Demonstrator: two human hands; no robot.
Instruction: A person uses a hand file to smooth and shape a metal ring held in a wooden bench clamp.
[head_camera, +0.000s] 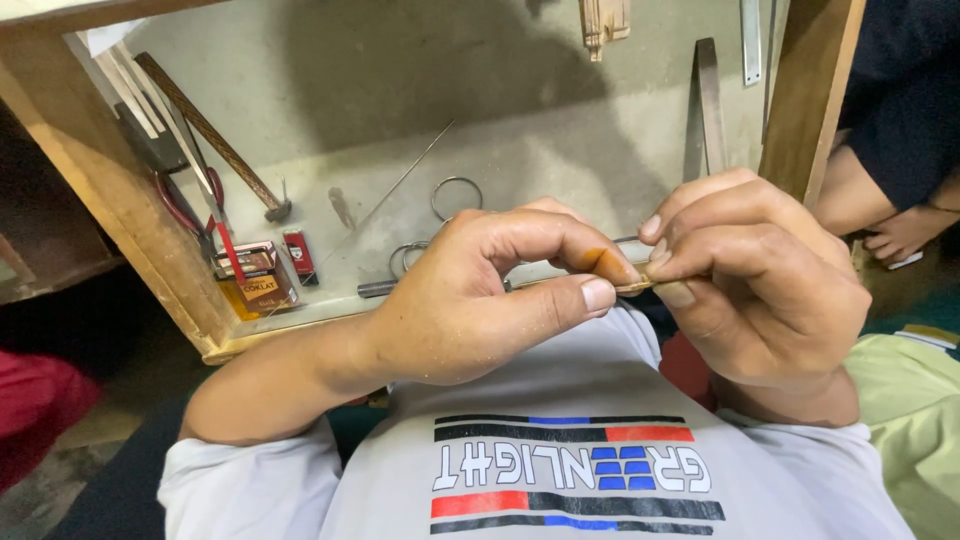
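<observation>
My left hand (480, 295) and my right hand (760, 280) meet in front of my chest, fingertips pinching the same thin light-brown wooden strip (634, 287). The strip is small and mostly hidden between thumbs and forefingers; only a short piece shows between the two hands. An orange-brown stain marks my left forefinger tip. Both hands hover above the front edge of a low grey work surface (560, 170) set in a wooden frame.
On the surface lie a hammer (215, 140), red-handled pliers (185, 205), a small orange-brown box (255, 275), a red lighter (298, 255), metal rings (456, 198), a thin wire and metal rulers (708, 105). Another person's arm (880, 190) is at right.
</observation>
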